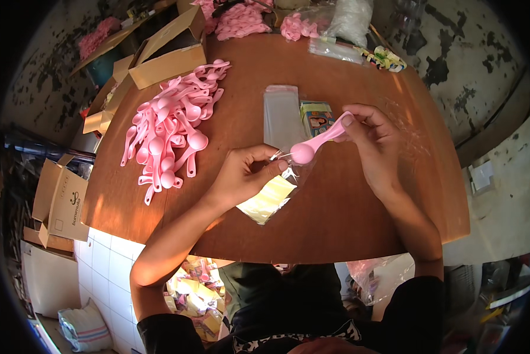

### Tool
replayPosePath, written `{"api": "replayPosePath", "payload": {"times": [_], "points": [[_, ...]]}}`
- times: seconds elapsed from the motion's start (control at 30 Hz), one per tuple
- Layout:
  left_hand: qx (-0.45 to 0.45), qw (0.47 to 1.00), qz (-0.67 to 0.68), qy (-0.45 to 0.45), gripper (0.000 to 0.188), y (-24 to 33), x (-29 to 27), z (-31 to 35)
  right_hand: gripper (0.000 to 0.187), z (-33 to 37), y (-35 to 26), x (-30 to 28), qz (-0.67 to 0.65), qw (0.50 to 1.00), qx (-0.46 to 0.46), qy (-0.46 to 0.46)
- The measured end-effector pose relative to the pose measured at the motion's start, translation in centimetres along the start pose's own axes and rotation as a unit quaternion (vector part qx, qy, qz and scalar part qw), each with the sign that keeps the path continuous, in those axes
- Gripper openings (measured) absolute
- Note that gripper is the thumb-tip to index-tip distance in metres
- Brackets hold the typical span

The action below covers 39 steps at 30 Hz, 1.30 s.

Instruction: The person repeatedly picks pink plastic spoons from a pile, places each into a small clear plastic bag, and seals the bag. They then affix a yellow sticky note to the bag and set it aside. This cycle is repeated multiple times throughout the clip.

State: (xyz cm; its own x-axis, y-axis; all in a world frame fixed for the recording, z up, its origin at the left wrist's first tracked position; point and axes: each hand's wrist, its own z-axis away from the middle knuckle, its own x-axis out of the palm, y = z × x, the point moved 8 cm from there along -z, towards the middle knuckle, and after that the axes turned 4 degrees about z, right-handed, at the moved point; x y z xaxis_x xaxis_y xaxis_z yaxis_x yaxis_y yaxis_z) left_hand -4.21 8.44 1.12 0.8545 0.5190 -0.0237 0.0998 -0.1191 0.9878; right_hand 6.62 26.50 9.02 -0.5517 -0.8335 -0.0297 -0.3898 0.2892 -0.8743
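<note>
My left hand [248,172] is closed in a pinch on a clear plastic bag [267,200] with a pale yellow card inside. Between the fingers of my right hand [369,133] is the handle end of a pink plastic measuring spoon [319,141]. The spoon tilts down to the left, its round bowl at the mouth of the bag; whether the bowl is inside cannot be made out. Beyond my hands lie a stack of flat clear bags [281,117] and a small stack of printed cards [316,112]. A heap of pink measuring spoons [172,130] lies to the left.
The brown wooden table [336,230] has a curved near edge. An open cardboard box [168,50] stands at its far left, with more pink pieces [241,22] at the back. A bundle of clear plastic [350,22] sits far right. Filled packets [197,292] lie below the near edge.
</note>
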Motion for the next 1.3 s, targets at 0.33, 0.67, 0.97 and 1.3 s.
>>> {"api": "replayPosePath", "payload": {"times": [0.33, 0.67, 0.97, 1.3], "points": [[0.038, 0.998, 0.049, -0.014, 0.022, 0.2, 0.8, 0.1, 0.019, 1.1, 0.0, 1.1, 0.003, 1.0, 0.013, -0.01], [0.057, 0.998, 0.018, -0.008, 0.022, 1.1, 0.9, 0.3, 0.017, 2.2, 0.5, 2.5, 0.013, 0.999, 0.031, -0.033], [0.06, 0.998, 0.021, -0.023, 0.03, 1.3, 0.8, 0.8, 0.018, 2.3, 1.9, 3.3, -0.045, 0.981, 0.167, -0.088], [0.125, 0.992, 0.026, 0.002, 0.037, 2.6, -1.0, 0.7, 0.015, -0.3, -2.2, 2.7, -0.017, 0.994, 0.049, -0.091]]}}
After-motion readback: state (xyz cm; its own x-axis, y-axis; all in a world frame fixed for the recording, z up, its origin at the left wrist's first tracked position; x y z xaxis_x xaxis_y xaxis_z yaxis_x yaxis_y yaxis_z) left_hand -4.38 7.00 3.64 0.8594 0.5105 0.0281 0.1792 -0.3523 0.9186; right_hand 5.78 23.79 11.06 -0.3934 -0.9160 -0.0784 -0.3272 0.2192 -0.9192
